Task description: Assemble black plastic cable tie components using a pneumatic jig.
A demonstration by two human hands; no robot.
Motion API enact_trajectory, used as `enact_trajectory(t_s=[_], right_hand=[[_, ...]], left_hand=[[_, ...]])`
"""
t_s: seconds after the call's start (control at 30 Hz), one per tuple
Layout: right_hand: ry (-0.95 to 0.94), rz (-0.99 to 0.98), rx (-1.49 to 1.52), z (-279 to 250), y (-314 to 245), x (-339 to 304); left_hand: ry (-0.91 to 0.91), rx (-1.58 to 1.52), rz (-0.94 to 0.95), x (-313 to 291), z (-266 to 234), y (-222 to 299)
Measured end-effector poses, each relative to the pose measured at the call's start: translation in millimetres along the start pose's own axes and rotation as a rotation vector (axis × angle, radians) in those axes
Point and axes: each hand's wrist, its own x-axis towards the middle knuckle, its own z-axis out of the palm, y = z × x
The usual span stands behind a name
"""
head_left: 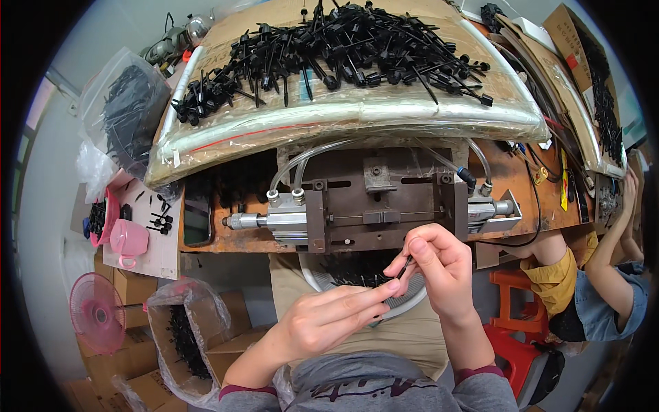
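My right hand (pixel 443 271) pinches one end of a thin black plastic pin (pixel 403 268) between thumb and fingertips. The fingers of my left hand (pixel 326 317) lie together, closed around the pin's lower end; its thumb is mostly hidden. Both hands are above my lap, just in front of a dark metal clamping fixture (pixel 376 233) with an air cylinder at either side. Under my hands a light-coloured basket (pixel 312 278) holds many black pieces. A large heap of similar black pins with thick heads (pixel 343 51) lies on a cardboard-lined tray (pixel 357 113) beyond the fixture.
Clear air hoses (pixel 302 159) arch over the fixture. A pink cup (pixel 129 239), a plastic bag of black parts (pixel 130 103) and a pink fan (pixel 98 312) are at the left. An open carton (pixel 218 336) stands below. Another person's arm (pixel 614 233) works at the right, near a red stool (pixel 511 350).
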Motion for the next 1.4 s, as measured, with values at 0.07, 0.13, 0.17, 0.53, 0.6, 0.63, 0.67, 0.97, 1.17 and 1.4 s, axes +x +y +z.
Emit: enact_trajectory(t_s=[0.07, 0.13, 0.17, 0.53, 0.6, 0.63, 0.67, 0.97, 1.17, 1.4], right_hand=[[0.009, -0.028, -0.065, 2.3, -2.3, -0.9], [0.012, -0.055, -0.106, 5.3, -6.8, -2.1], [0.013, -0.068, -0.127, 6.1, -7.7, -2.5], [-0.02, -0.076, -0.11, 6.1, -6.0, -6.4], [-0.026, -0.077, -0.11, 5.4, -6.2, -7.2], [-0.029, -0.08, -0.119, 5.1, -6.2, -7.3], [-0.033, -0.083, -0.127, 4.9, -6.1, -7.4], [-0.014, -0.089, -0.15, 4.7, -5.7, -10.9], [-0.011, -0.092, -0.129, 4.6, -3.8, -10.7], [0.02, 0.072, 0.056, 5.6, -3.8, -7.6]], left_hand=[[-0.008, -0.011, -0.011, -1.1, -0.6, 0.8], [-0.007, 0.0, -0.01, -1.0, -1.1, 0.4], [-0.007, 0.006, -0.01, -1.2, -1.2, 0.3], [0.001, -0.011, -0.007, -1.5, -0.2, -0.3], [0.008, -0.036, -0.006, -1.6, 0.8, -0.7], [0.01, -0.046, -0.006, -1.6, 1.2, -1.4], [0.011, -0.056, -0.006, -1.6, 1.7, -2.0], [-0.01, -0.122, -0.025, -1.6, 2.7, -2.6], [-0.015, -0.135, -0.046, -2.5, 3.2, -2.2], [-0.017, -0.052, -0.042, 0.1, 0.1, 0.8]])
